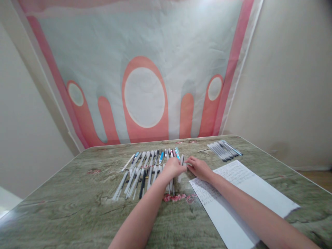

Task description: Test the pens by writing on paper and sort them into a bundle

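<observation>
Several pens (145, 169) lie in two rows on the greenish wood-grain table (77, 200). My left hand (173, 168) rests at the right end of the rows, fingers curled round a pen there. My right hand (199, 168) sits just beside it, fingers pinched on the other end of what looks like the same white pen (187, 164). Under my right forearm lies a white sheet of paper (249, 190) covered in handwriting.
A second small bunch of pens (224, 150) lies at the table's far right. A hanging cloth with pink shapes (145, 97) covers the wall behind the table. The table's rounded far edge and right edge are close to the walls.
</observation>
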`<action>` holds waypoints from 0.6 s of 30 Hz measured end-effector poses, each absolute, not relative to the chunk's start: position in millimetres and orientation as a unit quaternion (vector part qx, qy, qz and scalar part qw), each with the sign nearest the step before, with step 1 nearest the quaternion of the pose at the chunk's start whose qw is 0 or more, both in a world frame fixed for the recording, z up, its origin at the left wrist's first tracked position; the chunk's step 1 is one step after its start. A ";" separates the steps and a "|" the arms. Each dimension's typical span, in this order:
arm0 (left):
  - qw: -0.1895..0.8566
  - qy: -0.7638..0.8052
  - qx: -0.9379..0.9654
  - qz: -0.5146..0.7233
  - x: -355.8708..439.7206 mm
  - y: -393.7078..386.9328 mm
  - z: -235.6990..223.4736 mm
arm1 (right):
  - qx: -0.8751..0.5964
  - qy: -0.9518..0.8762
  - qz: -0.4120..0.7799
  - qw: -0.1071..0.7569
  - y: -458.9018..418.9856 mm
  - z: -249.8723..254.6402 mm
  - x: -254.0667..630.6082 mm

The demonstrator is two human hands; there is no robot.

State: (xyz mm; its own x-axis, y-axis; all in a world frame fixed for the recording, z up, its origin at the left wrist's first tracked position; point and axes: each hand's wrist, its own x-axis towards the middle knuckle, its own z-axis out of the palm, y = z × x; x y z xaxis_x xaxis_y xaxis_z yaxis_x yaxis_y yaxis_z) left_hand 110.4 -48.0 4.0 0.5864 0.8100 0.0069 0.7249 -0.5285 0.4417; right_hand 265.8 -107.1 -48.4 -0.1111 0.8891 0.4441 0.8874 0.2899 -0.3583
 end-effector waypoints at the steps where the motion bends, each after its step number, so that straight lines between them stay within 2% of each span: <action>1: 0.231 0.434 0.860 0.137 110.4 -43.1 3.1 | -0.593 -0.739 0.017 0.319 -107.1 -46.5 264.6; 5: 0.348 0.393 0.816 0.243 112.4 -28.6 -9.9 | -0.559 -0.717 0.173 0.378 -107.4 -36.7 259.0; 9: 0.434 0.355 0.778 0.282 115.6 -25.4 -25.7 | -0.531 -0.679 0.313 0.400 -107.8 -33.3 256.8; 13: 0.512 0.310 0.738 0.310 118.7 -25.0 -30.4 | -0.533 -0.634 0.363 0.427 -105.7 -38.4 259.8; 18: 0.580 0.331 0.570 0.479 115.5 -10.4 -28.0 | -0.535 -0.611 0.356 0.461 -102.7 -43.5 263.9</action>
